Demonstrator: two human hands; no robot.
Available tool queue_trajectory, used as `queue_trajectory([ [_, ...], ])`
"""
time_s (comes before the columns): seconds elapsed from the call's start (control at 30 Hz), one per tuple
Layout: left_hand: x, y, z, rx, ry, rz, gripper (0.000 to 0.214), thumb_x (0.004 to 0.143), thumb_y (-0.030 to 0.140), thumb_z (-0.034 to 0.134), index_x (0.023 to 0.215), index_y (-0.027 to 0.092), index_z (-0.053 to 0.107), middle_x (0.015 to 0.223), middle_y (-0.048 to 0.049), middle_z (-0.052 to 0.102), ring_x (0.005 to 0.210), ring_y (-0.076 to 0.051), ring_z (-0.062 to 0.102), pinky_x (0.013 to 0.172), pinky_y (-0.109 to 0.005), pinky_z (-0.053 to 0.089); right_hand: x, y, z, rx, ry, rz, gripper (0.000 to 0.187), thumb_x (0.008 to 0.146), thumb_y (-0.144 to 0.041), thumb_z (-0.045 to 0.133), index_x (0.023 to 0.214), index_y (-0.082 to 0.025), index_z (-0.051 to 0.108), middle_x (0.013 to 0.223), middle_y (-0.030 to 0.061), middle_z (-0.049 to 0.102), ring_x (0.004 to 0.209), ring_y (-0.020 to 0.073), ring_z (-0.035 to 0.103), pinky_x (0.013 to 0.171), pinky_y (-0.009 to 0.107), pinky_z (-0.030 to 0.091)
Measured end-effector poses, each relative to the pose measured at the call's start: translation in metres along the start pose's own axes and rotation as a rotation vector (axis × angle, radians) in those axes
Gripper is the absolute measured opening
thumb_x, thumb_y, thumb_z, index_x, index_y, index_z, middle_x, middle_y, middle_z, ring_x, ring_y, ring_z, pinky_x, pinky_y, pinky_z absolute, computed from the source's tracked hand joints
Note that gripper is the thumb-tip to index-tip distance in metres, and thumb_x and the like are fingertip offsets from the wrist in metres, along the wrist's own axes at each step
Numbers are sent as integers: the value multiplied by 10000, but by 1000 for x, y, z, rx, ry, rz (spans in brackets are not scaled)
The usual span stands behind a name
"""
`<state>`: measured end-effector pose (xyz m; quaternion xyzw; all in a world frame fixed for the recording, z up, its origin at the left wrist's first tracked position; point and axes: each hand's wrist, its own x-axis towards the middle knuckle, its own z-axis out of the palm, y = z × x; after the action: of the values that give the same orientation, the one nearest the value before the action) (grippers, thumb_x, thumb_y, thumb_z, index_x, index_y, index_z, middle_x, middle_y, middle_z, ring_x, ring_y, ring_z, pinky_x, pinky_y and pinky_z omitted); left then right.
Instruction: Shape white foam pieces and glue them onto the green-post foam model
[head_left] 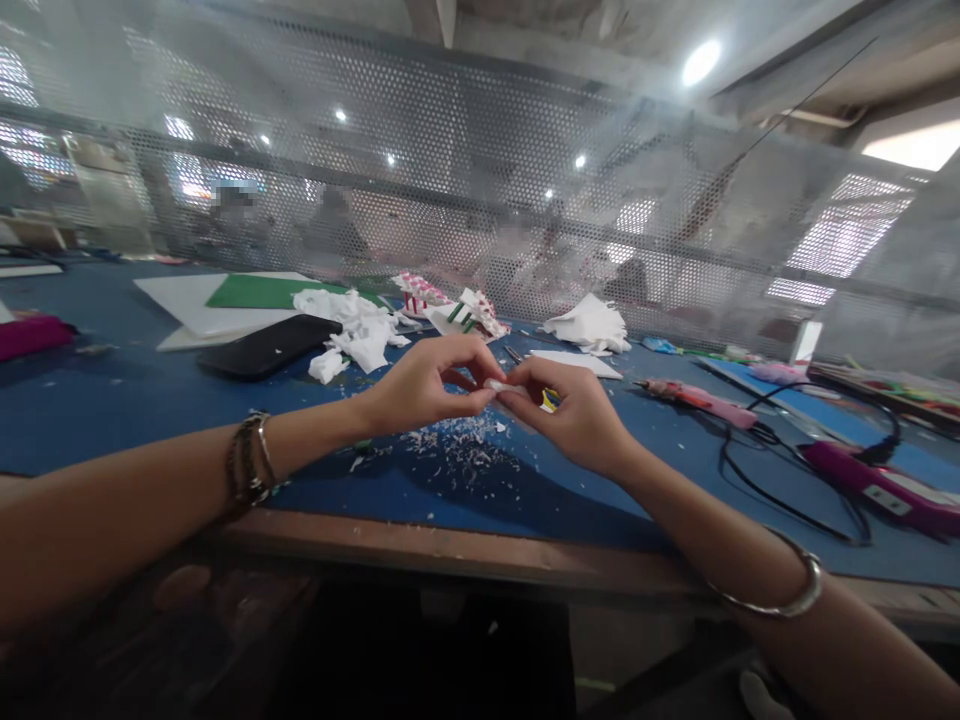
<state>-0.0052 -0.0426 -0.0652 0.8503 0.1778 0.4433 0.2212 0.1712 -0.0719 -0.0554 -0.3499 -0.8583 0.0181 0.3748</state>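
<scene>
My left hand (426, 385) and my right hand (574, 415) meet above the blue table top (112, 400). Both pinch one small white piece (496, 385) between thumb and fingertips. A yellow and dark object (550, 400) is tucked in my right palm, mostly hidden by the fingers. White shavings (457, 440) lie scattered on the table just under my hands.
A black pouch (266, 346), a heap of white scraps (352, 330), white and green sheets (225, 295) and small red-and-white models (450, 305) lie behind. Pink glue guns (701, 402) (885, 485) with a black cable (780, 490) lie at right. Perforated mesh screen (480, 200) backs the table.
</scene>
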Motion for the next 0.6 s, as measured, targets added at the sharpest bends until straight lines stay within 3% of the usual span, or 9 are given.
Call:
queue_trajectory([
  [0.6, 2, -3, -1, -144, -30, -62, 56, 690, 177, 555, 727, 138, 571, 717, -7, 562, 683, -84, 529, 604, -188, 436, -1, 1, 0, 16, -11, 9, 183, 745, -334, 528, 661, -172, 532, 545, -43, 466, 516, 59, 378, 504, 206, 299],
])
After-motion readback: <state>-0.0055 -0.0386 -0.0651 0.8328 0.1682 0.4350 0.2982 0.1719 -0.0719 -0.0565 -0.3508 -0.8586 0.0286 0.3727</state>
